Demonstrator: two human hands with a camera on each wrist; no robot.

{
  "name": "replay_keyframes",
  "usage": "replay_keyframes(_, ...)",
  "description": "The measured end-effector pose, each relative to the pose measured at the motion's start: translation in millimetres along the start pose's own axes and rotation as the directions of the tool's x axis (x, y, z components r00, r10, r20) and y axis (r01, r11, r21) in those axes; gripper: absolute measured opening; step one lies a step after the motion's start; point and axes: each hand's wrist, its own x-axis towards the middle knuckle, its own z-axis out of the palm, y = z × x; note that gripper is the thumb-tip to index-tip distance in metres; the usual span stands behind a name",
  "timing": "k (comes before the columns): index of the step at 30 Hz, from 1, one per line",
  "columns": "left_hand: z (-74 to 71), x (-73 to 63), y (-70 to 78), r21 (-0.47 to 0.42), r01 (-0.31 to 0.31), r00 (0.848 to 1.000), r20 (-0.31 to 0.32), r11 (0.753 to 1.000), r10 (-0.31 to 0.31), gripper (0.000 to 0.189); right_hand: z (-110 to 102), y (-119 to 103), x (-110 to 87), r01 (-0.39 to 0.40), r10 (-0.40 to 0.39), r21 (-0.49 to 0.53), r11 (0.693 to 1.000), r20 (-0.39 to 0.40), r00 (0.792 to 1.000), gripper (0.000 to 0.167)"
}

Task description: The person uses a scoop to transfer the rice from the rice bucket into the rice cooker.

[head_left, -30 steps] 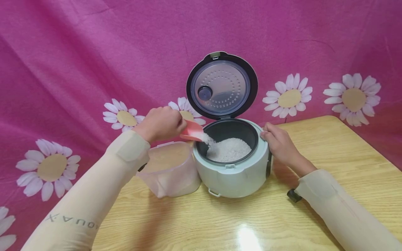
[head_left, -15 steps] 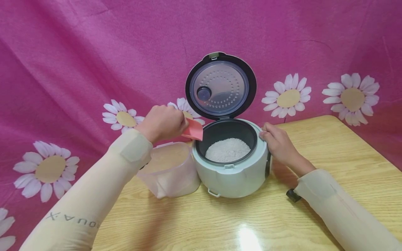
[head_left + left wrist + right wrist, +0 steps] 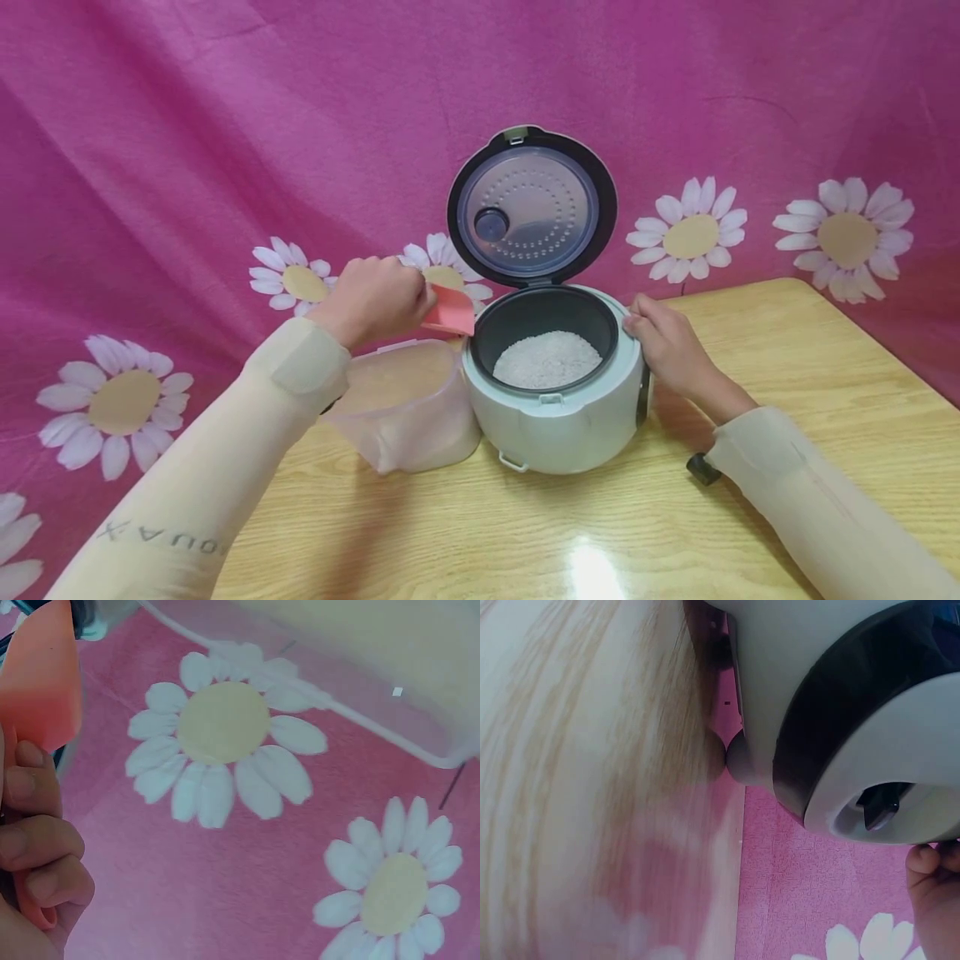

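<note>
My left hand (image 3: 375, 298) grips a coral-pink scoop (image 3: 452, 312) by its handle, at the left rim of the rice cooker. No rice shows in the scoop's visible part; in the left wrist view, fingers (image 3: 46, 838) curl round the handle. The pale green rice cooker (image 3: 558, 437) has its lid (image 3: 532, 208) raised, and a mound of white rice (image 3: 549, 360) lies in its dark inner pot (image 3: 517, 315). On the cooker's right side, my right hand (image 3: 673, 343) holds the upper edge, thumb on top. The right wrist view shows only part of that hand, at the cooker's edge.
A translucent pinkish tub (image 3: 420, 437) with pale contents stands against the cooker's left side, partly under my left arm. Both stand on a wood-grain table (image 3: 675, 533). Behind hangs a magenta cloth (image 3: 300, 125) with daisies, close to the lid.
Rice was pouring from the scoop into the pot one second ago; the stream has ended. The left hand has since drawn the scoop slightly left. The right hand stays at the cooker.
</note>
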Motion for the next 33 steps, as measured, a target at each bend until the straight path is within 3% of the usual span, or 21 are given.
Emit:
replay_keyframes(8, 10.2, -16.8, -19.1, -0.065, 0.004, 0.998, -0.057, 0.998, -0.008, 0.039, 1, -1, 0.0, 0.005, -0.005, -0.001, 1.0, -0.004, 1.0, 0.023)
replay_keyframes(18, 15.5, -32.4, -37.3, -0.038, 0.026, 0.999, -0.044, 0.999, -0.027, 0.043, 0, 0, -0.2, 0.002, -0.002, -0.006, 1.0, -0.007, 1.0, 0.022)
replay_keyframes(25, 24.4, -43.4, -44.5, -0.024, 0.053, 0.998, 0.019, 0.998, -0.053, 0.043, 1, 1, 0.0, 0.01, -0.01, -0.004, 1.0, -0.006, 1.0, 0.023)
replay_keyframes(33, 34.2, -54.2, -53.6, -0.047, 0.06, 0.998, -0.005, 0.997, -0.06, 0.042, 1, 2, 0.4, 0.023, -0.023, -0.009, 1.0, -0.013, 1.0, 0.023)
